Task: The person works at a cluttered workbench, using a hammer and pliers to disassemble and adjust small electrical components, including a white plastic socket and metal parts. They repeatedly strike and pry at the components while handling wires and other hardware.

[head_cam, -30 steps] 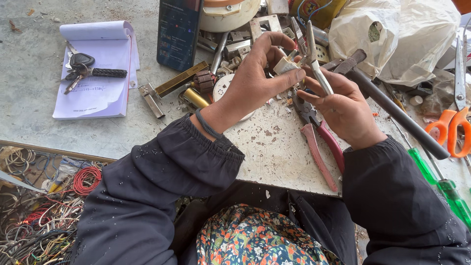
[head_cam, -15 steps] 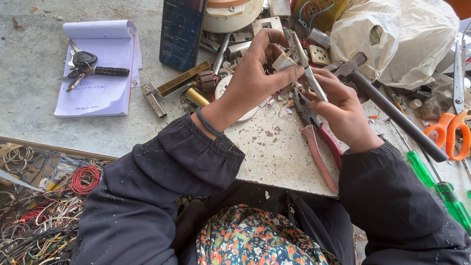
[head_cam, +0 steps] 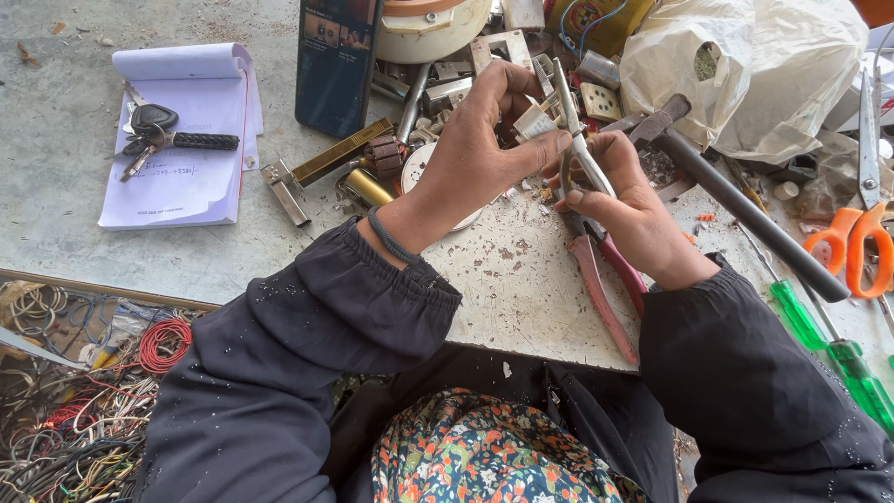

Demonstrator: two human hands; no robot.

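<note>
My left hand [head_cam: 475,154] pinches a small pale part [head_cam: 535,121] between thumb and fingers above the worktable. My right hand [head_cam: 626,200] grips a thin metal tool [head_cam: 577,130], held upright with its tip against that part. Pliers with reddish handles [head_cam: 610,279] lie on the table just under my right hand. Both arms wear dark sleeves, and a dark band circles my left wrist.
A notepad [head_cam: 186,177] with keys [head_cam: 154,130] on it lies at the left. A dark box [head_cam: 335,61], a brass bar [head_cam: 340,151], a hammer [head_cam: 745,214], orange scissors [head_cam: 861,233], green screwdrivers [head_cam: 829,345] and a plastic bag [head_cam: 745,65] crowd the table. Wire coils [head_cam: 84,391] lie lower left.
Both hands have stayed together over the same spot. The fingers of my left hand have shifted slightly on the small part, and the metal tool has tilted a little.
</note>
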